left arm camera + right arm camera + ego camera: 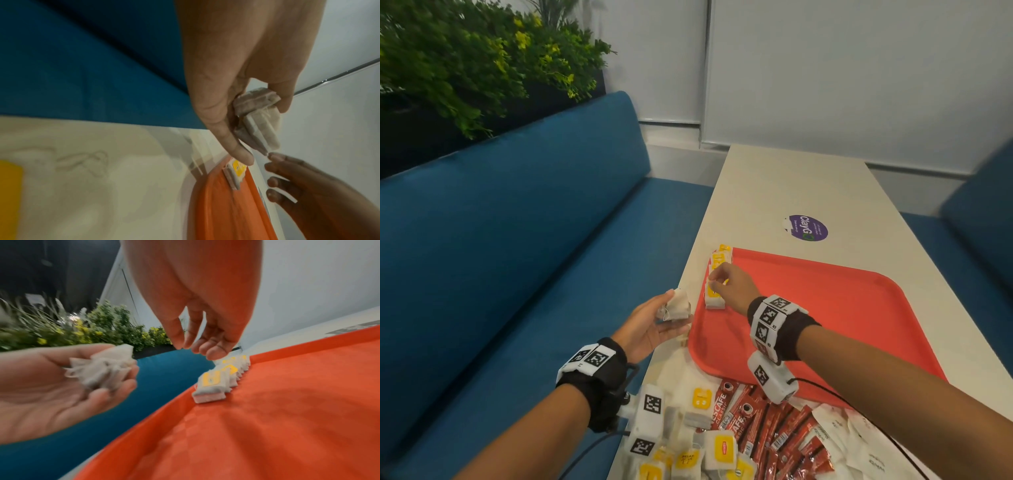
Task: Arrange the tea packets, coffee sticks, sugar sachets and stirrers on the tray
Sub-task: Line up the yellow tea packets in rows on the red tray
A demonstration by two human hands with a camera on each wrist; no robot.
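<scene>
A red tray (825, 308) lies on the white table (791, 185). Along its left edge runs a row of yellow-labelled tea packets (717, 270) (216, 382). My right hand (714, 279) (195, 344) hovers over the near end of that row, fingers loosely curled, with nothing in them. My left hand (654, 322) (265, 131) is palm up just left of the tray and grips a bunch of tea packets (676, 305) (257, 120) (102, 368). Loose tea packets (705, 452), red coffee sticks (767, 421) and white sugar sachets (842, 431) are heaped on the table's near end.
A blue bench (517, 257) runs along the table's left side, with green plants (465, 68) behind it. Another blue seat (979, 222) is on the right. A purple sticker (808, 228) sits on the table beyond the tray. A white wall closes the far end.
</scene>
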